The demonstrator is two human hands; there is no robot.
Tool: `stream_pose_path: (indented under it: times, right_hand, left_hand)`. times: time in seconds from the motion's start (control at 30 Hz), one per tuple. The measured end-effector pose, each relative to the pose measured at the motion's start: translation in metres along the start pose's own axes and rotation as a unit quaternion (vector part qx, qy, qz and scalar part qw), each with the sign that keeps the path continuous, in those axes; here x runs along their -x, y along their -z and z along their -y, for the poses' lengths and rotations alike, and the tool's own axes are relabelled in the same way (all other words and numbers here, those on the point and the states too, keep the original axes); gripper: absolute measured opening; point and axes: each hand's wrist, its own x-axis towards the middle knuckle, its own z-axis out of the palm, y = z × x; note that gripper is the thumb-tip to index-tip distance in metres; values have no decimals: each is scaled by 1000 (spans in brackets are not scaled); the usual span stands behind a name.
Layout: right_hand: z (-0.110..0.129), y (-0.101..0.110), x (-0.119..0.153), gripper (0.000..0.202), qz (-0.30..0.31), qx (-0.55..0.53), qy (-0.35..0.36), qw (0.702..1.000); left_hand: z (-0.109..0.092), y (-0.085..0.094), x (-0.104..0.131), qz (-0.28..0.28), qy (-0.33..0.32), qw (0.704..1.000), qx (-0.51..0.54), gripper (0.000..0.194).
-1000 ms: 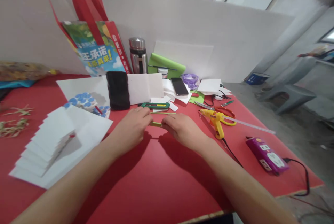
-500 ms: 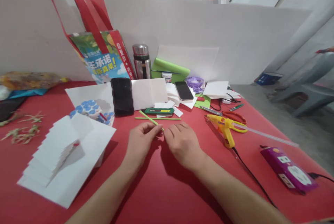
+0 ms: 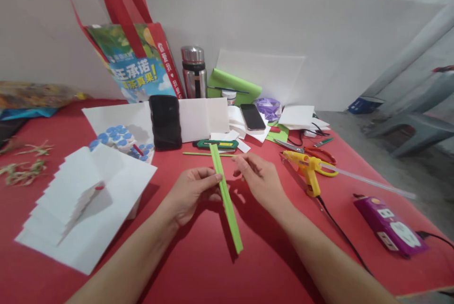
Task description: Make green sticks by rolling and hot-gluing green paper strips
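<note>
My left hand (image 3: 196, 188) pinches a creased strip of green paper (image 3: 229, 204) near its upper part; the strip slants down toward me, its lengthwise folds partly spread. To the right of it, my right hand (image 3: 260, 176) is off the strip, fingers curled loosely and apart, with nothing visible in them. Beyond the hands lies a thin green paper stick (image 3: 198, 153) on the red table (image 3: 198, 266). Behind that stick is a green utility knife (image 3: 220, 144) among white paper scraps.
At left lies a stack of folded white paper (image 3: 88, 214). A yellow glue gun (image 3: 308, 171), red-handled scissors (image 3: 319, 152) and a purple power strip (image 3: 390, 228) occupy the right side. Along the back stand a shopping bag (image 3: 131, 67), a steel flask (image 3: 194, 74) and a dark phone (image 3: 165, 122).
The narrow green piece held by both hands now shows as a wider, unfolded strip in my left hand. My right hand has let go and moved right. The view has tilted down.
</note>
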Motion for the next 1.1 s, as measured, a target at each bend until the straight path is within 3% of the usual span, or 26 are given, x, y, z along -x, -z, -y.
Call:
stream_pose_path:
  times: [0.1, 0.23, 0.57, 0.73, 0.97, 1.1]
  right_hand:
    - [-4, 4, -6, 50, 71, -188, -144, 969]
    - [-7, 2, -7, 48, 86, -267, -201, 939]
    - [-12, 4, -8, 43, 17, -231, -188, 954]
    - [-16, 3, -9, 42, -20, -227, -173, 958]
    - [-20, 5, -11, 41, -33, -236, -178, 955]
    - [-20, 5, -12, 41, -48, -240, -174, 954]
  left_hand:
    - [5, -5, 4, 49, 32, 998, -20, 37]
    - [12, -10, 5, 76, 35, 994, -74, 39]
    - [13, -16, 4, 81, 60, 988, -121, 38]
    - [12, -13, 5, 93, 51, 985, -139, 27]
    - [12, -12, 6, 118, 60, 984, -123, 30]
    - [11, -16, 8, 105, 63, 988, -94, 30]
